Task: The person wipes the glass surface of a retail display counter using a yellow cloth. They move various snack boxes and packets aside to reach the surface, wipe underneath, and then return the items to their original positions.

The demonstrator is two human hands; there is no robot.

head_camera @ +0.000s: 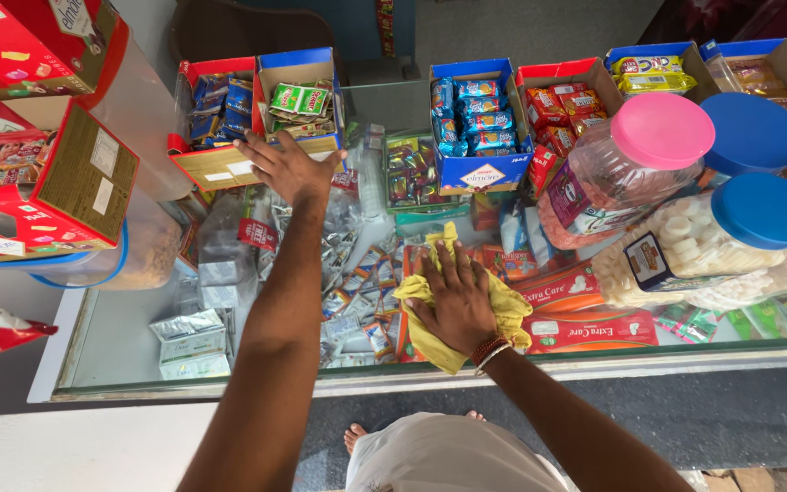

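Observation:
My right hand [454, 299] lies flat on a yellow cloth [508, 307], pressing it onto the glass counter top [120, 342]. My left hand [286, 166] reaches forward, fingers spread, and rests against the front edge of a blue and red cardboard box [295, 69] holding green sweet packets. Beside it to the left is a red box of blue packets [216, 102]. Under the glass lie many small packets and sachets.
A blue box of blue biscuit packs [474, 109] and a red box of red packs [565, 102] stand behind. Plastic jars with a pink lid [662, 129] and blue lids [764, 210] crowd the right. Red cartons on tubs [66, 187] stack at left.

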